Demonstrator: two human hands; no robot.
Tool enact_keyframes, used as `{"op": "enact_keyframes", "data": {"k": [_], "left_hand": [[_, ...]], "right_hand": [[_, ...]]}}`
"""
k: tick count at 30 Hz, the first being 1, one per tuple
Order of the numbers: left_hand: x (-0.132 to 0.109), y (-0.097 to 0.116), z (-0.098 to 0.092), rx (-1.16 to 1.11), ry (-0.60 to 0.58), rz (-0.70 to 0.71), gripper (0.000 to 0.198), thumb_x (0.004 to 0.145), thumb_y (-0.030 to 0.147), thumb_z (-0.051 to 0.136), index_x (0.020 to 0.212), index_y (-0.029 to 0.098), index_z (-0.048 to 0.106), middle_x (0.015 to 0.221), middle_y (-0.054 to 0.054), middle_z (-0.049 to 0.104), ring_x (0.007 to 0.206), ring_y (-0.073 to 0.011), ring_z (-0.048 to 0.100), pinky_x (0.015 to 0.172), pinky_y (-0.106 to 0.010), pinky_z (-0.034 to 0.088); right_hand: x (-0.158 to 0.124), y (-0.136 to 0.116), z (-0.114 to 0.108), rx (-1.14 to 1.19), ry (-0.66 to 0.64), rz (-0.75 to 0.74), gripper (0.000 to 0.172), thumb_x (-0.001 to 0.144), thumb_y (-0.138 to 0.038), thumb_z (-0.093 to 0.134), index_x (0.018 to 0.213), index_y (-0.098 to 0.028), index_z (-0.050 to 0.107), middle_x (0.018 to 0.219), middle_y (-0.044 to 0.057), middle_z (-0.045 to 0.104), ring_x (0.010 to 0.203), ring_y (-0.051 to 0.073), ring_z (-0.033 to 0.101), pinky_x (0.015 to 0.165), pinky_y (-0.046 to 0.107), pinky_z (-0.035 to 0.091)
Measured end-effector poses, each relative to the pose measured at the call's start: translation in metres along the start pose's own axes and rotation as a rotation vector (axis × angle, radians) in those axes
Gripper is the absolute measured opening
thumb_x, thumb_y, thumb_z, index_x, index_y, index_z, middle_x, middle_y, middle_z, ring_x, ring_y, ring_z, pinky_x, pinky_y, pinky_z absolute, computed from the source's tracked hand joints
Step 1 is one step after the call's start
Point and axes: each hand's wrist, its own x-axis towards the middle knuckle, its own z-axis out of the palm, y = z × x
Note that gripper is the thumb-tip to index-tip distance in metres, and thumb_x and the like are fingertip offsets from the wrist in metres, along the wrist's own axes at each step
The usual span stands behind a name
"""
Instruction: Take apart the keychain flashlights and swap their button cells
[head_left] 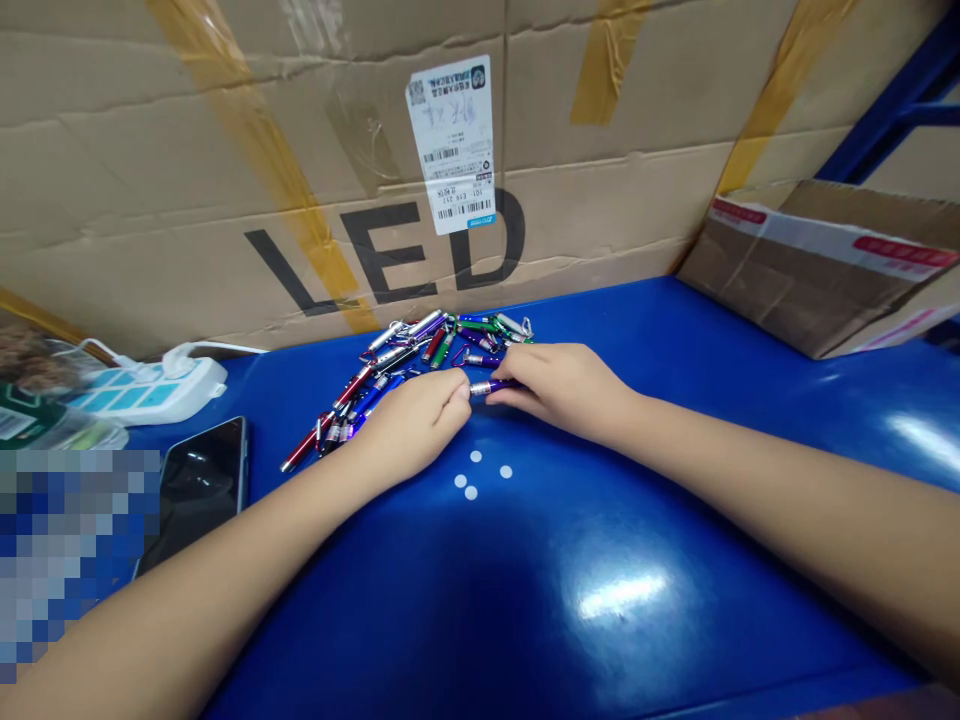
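Observation:
Both my hands meet over the glossy blue table (600, 520) on one small purple keychain flashlight (489, 386). My left hand (416, 425) is curled, its fingertips pinching the flashlight's silver end. My right hand (566, 385) grips the purple body from the other side. Just behind my hands lies a pile of several keychain flashlights (420, 355) in red, blue, green, purple and silver. Several small white round discs (472, 475) lie on the table right in front of my hands.
A large cardboard box marked LED (375, 200) forms a wall behind the pile. A smaller cardboard box (817, 265) sits at the right back. At the left are a white power strip (150, 390) and a dark phone (196, 485).

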Motion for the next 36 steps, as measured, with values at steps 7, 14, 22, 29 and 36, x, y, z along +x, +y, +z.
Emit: {"op": "enact_keyframes", "data": {"k": [7,14,22,29,36], "left_hand": [[0.001,0.001,-0.002,-0.093,0.017,-0.003,0.027,0.091,0.029,0.029,0.069,0.02,0.041,0.066,0.002,0.047,0.064,-0.0154,0.047,0.06,-0.028,0.036],[-0.003,0.001,0.0,0.14,0.006,0.069,0.026,0.092,0.028,0.029,0.075,0.019,0.047,0.074,-0.001,0.054,0.072,-0.0177,0.051,0.062,-0.029,0.034],[0.0,-0.002,-0.003,0.13,-0.027,0.002,0.03,0.092,0.03,0.031,0.074,0.019,0.052,0.072,-0.001,0.059,0.069,-0.0179,0.054,0.06,-0.029,0.036],[-0.001,-0.006,0.001,0.386,-0.046,0.051,0.028,0.093,0.032,0.037,0.09,0.017,0.06,0.087,-0.006,0.066,0.08,-0.0217,0.062,0.065,-0.03,0.042],[0.0,-0.009,0.003,0.379,-0.055,0.075,0.026,0.093,0.032,0.038,0.091,0.017,0.058,0.086,-0.007,0.065,0.082,-0.0238,0.061,0.07,-0.034,0.044]], "right_hand": [[0.002,-0.007,-0.004,0.214,-0.015,0.163,0.029,0.091,-0.045,0.049,0.095,-0.017,0.056,0.086,0.007,0.066,0.074,0.018,0.059,0.063,0.028,0.04],[0.003,-0.003,0.001,0.373,-0.108,0.103,0.022,0.093,-0.035,0.048,0.086,-0.017,0.058,0.088,0.006,0.066,0.08,0.018,0.059,0.071,0.029,0.041],[0.001,-0.002,0.004,0.452,-0.129,0.101,0.014,0.088,-0.031,0.058,0.089,-0.017,0.058,0.09,0.006,0.065,0.082,0.018,0.059,0.073,0.03,0.044],[-0.001,0.005,-0.001,0.546,-0.179,0.057,0.012,0.08,-0.026,0.068,0.087,-0.017,0.068,0.089,0.005,0.068,0.083,0.015,0.063,0.079,0.03,0.047],[0.0,0.005,-0.002,0.558,-0.193,0.107,0.015,0.08,-0.029,0.066,0.087,-0.016,0.071,0.09,0.006,0.069,0.083,0.015,0.064,0.08,0.03,0.049]]}}
